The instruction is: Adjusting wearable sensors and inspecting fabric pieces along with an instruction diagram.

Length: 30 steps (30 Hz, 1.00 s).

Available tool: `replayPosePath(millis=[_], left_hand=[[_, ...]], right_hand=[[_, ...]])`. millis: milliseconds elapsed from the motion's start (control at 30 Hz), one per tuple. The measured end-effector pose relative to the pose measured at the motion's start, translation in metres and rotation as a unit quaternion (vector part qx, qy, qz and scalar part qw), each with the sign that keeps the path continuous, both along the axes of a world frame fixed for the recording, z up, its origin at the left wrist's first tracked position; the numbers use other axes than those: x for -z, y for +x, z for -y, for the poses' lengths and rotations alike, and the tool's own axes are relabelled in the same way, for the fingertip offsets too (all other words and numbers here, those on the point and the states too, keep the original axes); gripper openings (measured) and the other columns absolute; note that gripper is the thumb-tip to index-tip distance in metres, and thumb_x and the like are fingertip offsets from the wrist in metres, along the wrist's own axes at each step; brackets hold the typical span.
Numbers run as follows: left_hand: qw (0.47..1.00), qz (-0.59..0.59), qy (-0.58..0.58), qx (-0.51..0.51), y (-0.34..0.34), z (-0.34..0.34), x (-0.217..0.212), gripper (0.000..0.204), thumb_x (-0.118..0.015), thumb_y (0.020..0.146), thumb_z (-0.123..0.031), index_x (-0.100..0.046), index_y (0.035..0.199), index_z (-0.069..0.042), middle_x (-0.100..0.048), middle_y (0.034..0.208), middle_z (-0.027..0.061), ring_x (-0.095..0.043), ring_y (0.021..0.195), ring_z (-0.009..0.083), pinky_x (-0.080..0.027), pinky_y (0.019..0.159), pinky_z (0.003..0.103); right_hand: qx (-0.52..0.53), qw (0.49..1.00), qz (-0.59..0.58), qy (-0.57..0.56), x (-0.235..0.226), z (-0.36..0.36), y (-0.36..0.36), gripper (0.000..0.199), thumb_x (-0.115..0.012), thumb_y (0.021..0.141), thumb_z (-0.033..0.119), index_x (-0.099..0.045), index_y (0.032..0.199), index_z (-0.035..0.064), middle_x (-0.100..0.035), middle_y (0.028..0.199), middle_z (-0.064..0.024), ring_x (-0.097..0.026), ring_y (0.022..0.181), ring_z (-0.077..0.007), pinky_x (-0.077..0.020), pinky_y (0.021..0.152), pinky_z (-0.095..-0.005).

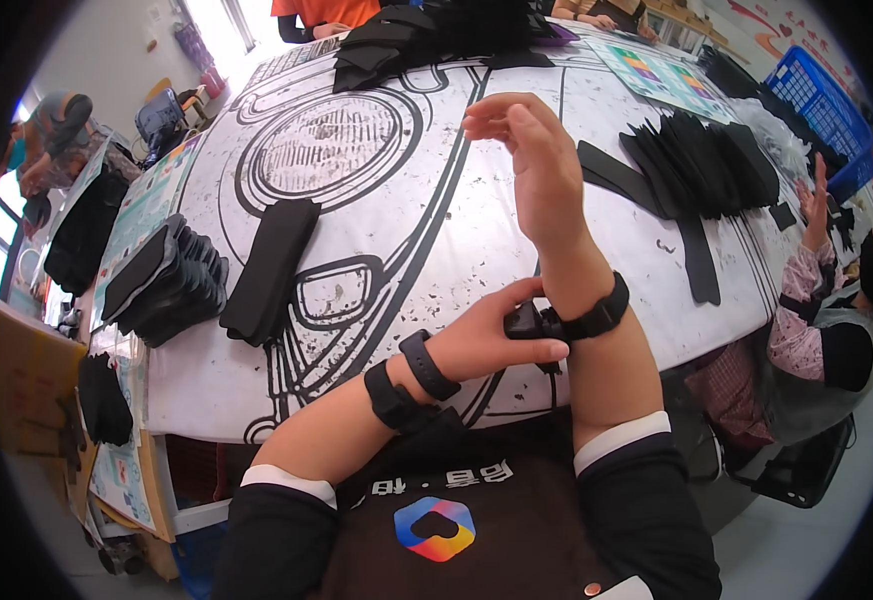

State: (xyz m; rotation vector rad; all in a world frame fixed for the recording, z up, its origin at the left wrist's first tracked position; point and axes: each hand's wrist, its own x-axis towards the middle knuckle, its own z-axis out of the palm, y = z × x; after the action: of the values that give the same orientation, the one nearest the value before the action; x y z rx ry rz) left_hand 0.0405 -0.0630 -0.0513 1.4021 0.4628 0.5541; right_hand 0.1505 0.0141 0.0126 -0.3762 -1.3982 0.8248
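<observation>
By surface's (pixel 656 320) near edge, wrist device (pixel 523 322) is being gripped, part-hidden, by left hand (pixel 486 332); right hand (pixel 544 185) is being held unclenched.

Tall white window (pixel 222 28), upper left: blown out to pure white; daylight enters there.
White tabletop with black line drawing (pixel 206 395): bright, evenly lit, its edges bowed by the lens.
Small black wrist device (pixel 522 322), centre: near-black, surface detail faint.
Stacked flat black pieces (pixel 696 165), upper right: dark, inner edges merging.
Blue plastic lattice crate (pixel 806 100), upper right: tilted, softened by fisheye stretch near the black vignette.
</observation>
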Motion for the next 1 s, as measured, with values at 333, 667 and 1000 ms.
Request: replayPosePath(millis=[333, 667, 1000], left_hand=[[0.844, -0.051, 0.474, -0.247, 0.019, 0.005, -0.008, 0.031, -0.070, 0.072, -0.012, -0.056, 0.096, 0.000, -0.055, 0.093, 0.0120, -0.055, 0.081, 0.0221, -0.045, 0.073, 0.030], [0.826, -0.150, 0.466, -0.281, 0.022, 0.017, -0.015, 0.024, -0.069, 0.073, -0.011, -0.058, 0.091, 0.001, -0.055, 0.086, 0.0107, -0.057, 0.071, 0.0202, -0.047, 0.064, 0.029], [0.881, -0.206, 0.344, -0.251, 0.017, 0.010, -0.023, 0.023, -0.067, 0.068, -0.008, -0.055, 0.084, 0.002, -0.058, 0.076, 0.0102, -0.058, 0.067, 0.0175, -0.047, 0.063, 0.026]], right_hand=[[0.465, 0.809, 0.358, 0.039, 0.068, -0.046, 0.008, 0.016, -0.053, 0.078, 0.017, -0.057, 0.067, 0.0059, -0.058, 0.067, -0.0116, -0.056, 0.065, -0.0317, -0.0434, 0.058, -0.0410], [0.509, 0.683, 0.524, 0.033, 0.071, -0.031, -0.004, 0.009, -0.056, 0.071, 0.019, -0.058, 0.069, 0.0101, -0.057, 0.067, -0.0052, -0.055, 0.065, -0.0208, -0.0352, 0.066, -0.0354], [0.555, 0.667, 0.495, 0.043, 0.068, -0.034, -0.003, 0.009, -0.055, 0.070, 0.019, -0.060, 0.068, 0.0109, -0.058, 0.067, -0.0055, -0.056, 0.067, -0.0216, -0.0345, 0.069, -0.0380]])
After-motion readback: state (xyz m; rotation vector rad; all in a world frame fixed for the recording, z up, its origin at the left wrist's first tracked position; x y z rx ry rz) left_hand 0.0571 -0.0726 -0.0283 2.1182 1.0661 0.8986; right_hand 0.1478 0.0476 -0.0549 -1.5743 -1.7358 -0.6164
